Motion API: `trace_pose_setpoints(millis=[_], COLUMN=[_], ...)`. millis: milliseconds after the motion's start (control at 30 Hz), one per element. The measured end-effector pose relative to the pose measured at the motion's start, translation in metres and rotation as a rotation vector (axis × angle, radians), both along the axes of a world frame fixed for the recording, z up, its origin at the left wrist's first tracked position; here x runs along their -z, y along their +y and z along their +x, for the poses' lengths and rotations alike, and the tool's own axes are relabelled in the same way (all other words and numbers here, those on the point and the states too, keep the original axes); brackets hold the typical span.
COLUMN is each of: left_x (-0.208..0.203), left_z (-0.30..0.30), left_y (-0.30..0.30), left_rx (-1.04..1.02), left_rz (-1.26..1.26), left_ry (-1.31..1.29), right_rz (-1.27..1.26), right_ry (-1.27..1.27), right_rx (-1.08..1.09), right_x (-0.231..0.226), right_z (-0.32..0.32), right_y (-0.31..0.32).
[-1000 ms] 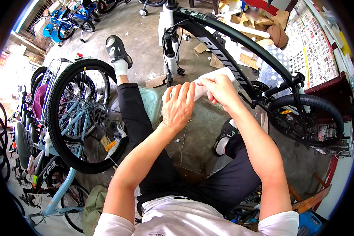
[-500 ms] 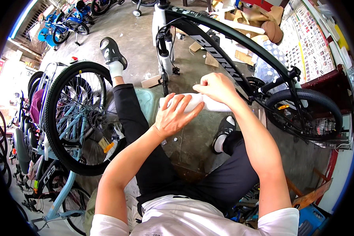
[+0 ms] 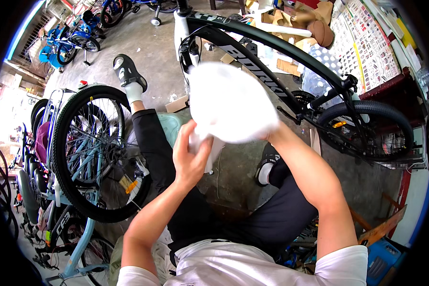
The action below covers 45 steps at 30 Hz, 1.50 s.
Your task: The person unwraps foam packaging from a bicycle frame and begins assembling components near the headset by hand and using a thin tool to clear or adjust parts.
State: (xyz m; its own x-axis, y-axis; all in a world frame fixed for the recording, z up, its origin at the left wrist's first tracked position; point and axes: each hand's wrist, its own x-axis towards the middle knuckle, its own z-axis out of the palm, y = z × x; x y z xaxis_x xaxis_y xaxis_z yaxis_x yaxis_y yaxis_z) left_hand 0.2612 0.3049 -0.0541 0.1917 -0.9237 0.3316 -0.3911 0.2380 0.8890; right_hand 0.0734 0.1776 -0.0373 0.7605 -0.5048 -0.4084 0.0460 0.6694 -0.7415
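A soft white sheet (image 3: 231,102), perhaps packing foam, billows between my hands, blurred by motion. At its lower left corner my left hand (image 3: 190,155) pinches a bunched part between thumb and fingers. My right hand lies behind the sheet; only its wrist (image 3: 276,136) shows, so its fingers are hidden. Beyond the sheet stands a black bicycle frame (image 3: 267,74) with a white fork and a rear wheel (image 3: 367,136) at the right. The sheet covers the lower part of the fork. Under it, partly hidden, is a pale green plastic stool or tub (image 3: 169,126).
Close on my left a bicycle wheel (image 3: 57,157) stands among light blue frames. Children's bikes (image 3: 76,38) stand far left. Cardboard scraps (image 3: 291,47) and a brown ball (image 3: 321,33) lie at the back right. A blue case (image 3: 383,260) sits at the lower right.
The white sheet was a narrow bundle between my hands; now it is spread wide and raised. My left hand has closed and shifted slightly left. My right hand has gone behind the sheet.
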Motion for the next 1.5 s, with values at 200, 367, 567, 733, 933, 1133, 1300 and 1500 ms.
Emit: trace_pose_setpoints(millis=[200,367,567,733,933,1133,1300,1500], left_x=[-0.008,0.005,0.01,0.024,0.029,0.035,0.038,0.052], left_z=[-0.012,-0.006,0.008,-0.003,-0.019,-0.017,0.006,0.062], left_y=[-0.02,-0.022,-0.025,-0.036,-0.036,-0.008,0.038,0.102], left_rx=[0.026,-0.024,0.08,-0.142,-0.187,-0.121,0.211,0.078], left_rz=[0.448,0.498,0.542,0.44,0.332,0.431,0.509,0.76], left_ry=[1.175,1.235,1.234,0.942,0.716,0.818,0.774,0.555], right_rz=[-0.284,-1.265,-1.173,-1.029,-0.709,-0.806,-1.206,-0.909], right_ry=[0.175,0.533,0.66,0.597,0.254,0.394,0.731,0.574], right_rx=[0.251,0.362,0.189,0.284,0.412,0.351,-0.194,-0.735], right_x=[0.022,0.032,0.015,0.022,0.041,0.026,-0.018,-0.107], right_z=[0.027,0.023,0.017,0.026,0.037,0.038,0.024,-0.068], right_y=[0.015,0.012,0.006,0.017,0.025,0.026,0.022,-0.073])
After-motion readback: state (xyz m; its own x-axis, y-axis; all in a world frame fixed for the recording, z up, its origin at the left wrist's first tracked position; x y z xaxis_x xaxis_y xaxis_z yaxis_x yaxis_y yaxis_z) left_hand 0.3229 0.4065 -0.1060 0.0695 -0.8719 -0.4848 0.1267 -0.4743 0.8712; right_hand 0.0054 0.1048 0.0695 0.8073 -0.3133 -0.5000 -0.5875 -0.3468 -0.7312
